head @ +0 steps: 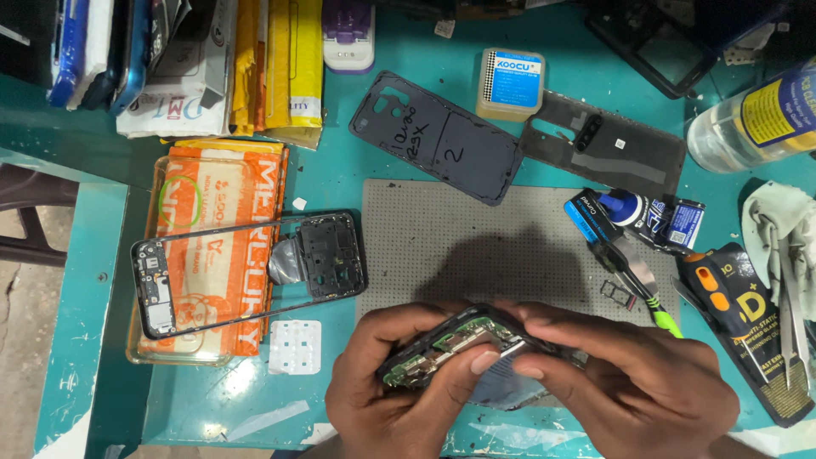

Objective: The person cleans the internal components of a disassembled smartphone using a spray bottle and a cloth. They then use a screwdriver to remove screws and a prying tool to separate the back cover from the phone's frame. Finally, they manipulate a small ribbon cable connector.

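Both my hands hold an opened phone body (442,347) tilted on its edge over the near side of the grey work mat (476,246); its green circuit board and metal parts face up. My left hand (399,387) grips the phone's left end from below, thumb pressed on its near edge. My right hand (633,382) covers the right end, fingers curled over the top and thumb meeting the left thumb. The phone's far right part is hidden under my right hand.
A black phone mid-frame (246,268) lies on an orange packet (223,246) at left. Two dark back covers (438,136) (608,144) lie beyond the mat. At right: a glue tube (629,211), a green-tipped screwdriver (642,285), a SIM tray (619,294), tweezers (790,297), a clear bottle (752,119).
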